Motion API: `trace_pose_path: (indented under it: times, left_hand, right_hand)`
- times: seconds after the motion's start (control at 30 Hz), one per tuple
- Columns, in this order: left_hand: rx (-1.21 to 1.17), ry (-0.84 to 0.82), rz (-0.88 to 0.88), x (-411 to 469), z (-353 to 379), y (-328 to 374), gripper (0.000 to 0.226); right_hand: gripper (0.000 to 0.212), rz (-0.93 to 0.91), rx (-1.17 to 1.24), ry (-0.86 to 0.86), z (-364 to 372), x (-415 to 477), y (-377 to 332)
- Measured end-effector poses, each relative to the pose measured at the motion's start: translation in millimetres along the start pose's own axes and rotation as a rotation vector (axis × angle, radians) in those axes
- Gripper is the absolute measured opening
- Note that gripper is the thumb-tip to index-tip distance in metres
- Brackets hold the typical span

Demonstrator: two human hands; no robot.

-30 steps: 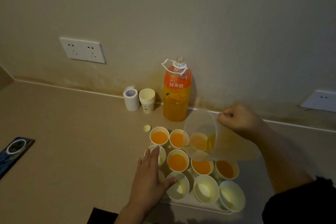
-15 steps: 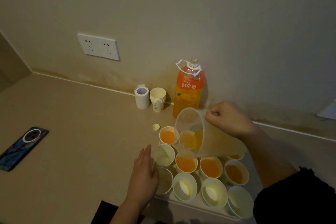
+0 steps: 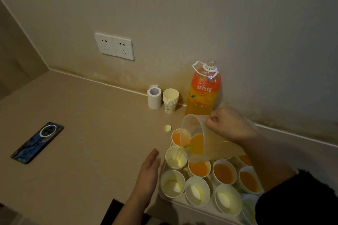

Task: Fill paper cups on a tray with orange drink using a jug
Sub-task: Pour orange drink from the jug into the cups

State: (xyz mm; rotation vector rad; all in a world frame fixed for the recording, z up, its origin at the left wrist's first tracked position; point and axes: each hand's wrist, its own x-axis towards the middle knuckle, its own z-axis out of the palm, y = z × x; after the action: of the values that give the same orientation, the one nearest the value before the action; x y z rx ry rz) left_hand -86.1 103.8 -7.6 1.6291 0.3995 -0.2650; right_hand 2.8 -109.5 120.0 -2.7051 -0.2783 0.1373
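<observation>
The right hand (image 3: 228, 124), fingers curled on the jug (image 3: 197, 139), pours into a near-empty cup (image 3: 175, 158) at the left edge of the tray (image 3: 184, 206), with the left hand (image 3: 149, 170), fingers straight and together, just beside it; a steeper tilt would likely surge drink past the rim or topple the light cup.

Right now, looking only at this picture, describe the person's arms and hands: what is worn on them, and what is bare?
No gloves: the left hand and the right hand are bare, with no ring or watch to be seen. The left forearm is uncovered to the picture's edge. The right arm wears a black sleeve near the camera; its forearm beyond the cuff is bare.
</observation>
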Motion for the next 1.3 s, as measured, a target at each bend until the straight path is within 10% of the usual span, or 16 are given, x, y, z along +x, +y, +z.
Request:
trace_pose_path:
  times: [0.2, 1.3]
  left_hand:
    - [-0.181, -0.080, -0.156, 9, 7, 4, 0.085]
    - [-0.373, -0.157, -0.240, 3, 14, 18, 0.080]
  right_hand:
    - [0.036, 0.022, -0.021, -0.035, 5, 0, 0]
    - [0.036, 0.037, -0.065, -0.070, 5, 4, 2]
